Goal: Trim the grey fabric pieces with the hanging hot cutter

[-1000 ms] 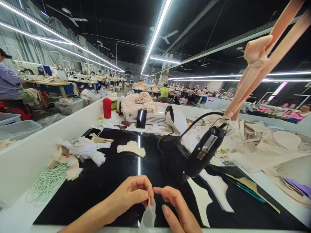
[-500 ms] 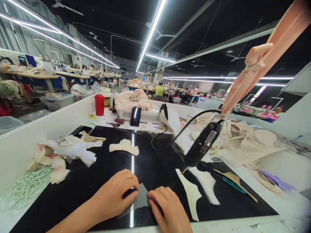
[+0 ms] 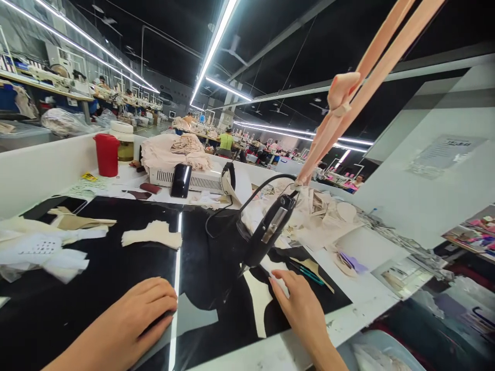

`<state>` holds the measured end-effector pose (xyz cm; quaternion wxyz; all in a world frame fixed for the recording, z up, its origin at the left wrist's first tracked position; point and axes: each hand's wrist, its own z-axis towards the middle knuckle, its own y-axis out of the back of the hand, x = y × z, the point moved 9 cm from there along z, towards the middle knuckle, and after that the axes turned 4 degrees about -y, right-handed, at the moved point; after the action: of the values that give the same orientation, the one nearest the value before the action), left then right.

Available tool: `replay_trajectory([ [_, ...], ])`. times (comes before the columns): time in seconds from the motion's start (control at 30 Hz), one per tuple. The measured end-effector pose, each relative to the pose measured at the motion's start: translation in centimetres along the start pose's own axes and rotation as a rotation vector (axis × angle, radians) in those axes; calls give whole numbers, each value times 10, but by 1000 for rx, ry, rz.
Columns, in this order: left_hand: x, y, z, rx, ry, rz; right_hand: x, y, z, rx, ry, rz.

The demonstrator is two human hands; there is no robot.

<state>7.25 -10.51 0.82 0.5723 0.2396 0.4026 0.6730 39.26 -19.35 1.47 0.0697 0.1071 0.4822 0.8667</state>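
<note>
My left hand (image 3: 141, 314) lies palm down on the black worktop (image 3: 96, 288), its fingers resting on the edge of a thin translucent grey piece (image 3: 193, 315). My right hand (image 3: 299, 304) reaches forward with fingers stretched out, its fingertips touching a white cut fabric piece (image 3: 260, 299). Just above that piece hangs a black hand tool (image 3: 266, 234) on a peach strap (image 3: 348, 98), its tip pointing down near my right fingertips.
A cream fabric piece (image 3: 152, 234) and white scraps (image 3: 42, 250) lie to the left. A red cup (image 3: 106, 154), a white box with fabric on top (image 3: 193, 178) and a pile of cream pieces (image 3: 320, 216) stand at the back. Other people work far off.
The grey piece went from held up in both hands to lying flat. My right hand left it and moved right to the white piece. The view swung right.
</note>
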Motion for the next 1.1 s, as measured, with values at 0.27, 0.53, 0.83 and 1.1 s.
replay_trajectory([
  [0.27, 13, -8, -13, -26, -10, 63, -16, -29, 30, 63, -129, -217],
  [0.53, 26, -19, -20, -5, -17, 30, -14, -41, 32, 193, -171, -331],
  [0.83, 24, -19, -19, -11, -27, 17, -35, -42, 33, 147, -272, -81],
  [1.1, 29, -23, -20, 10, -3, 1, -85, -25, 31, 40, -520, 416],
])
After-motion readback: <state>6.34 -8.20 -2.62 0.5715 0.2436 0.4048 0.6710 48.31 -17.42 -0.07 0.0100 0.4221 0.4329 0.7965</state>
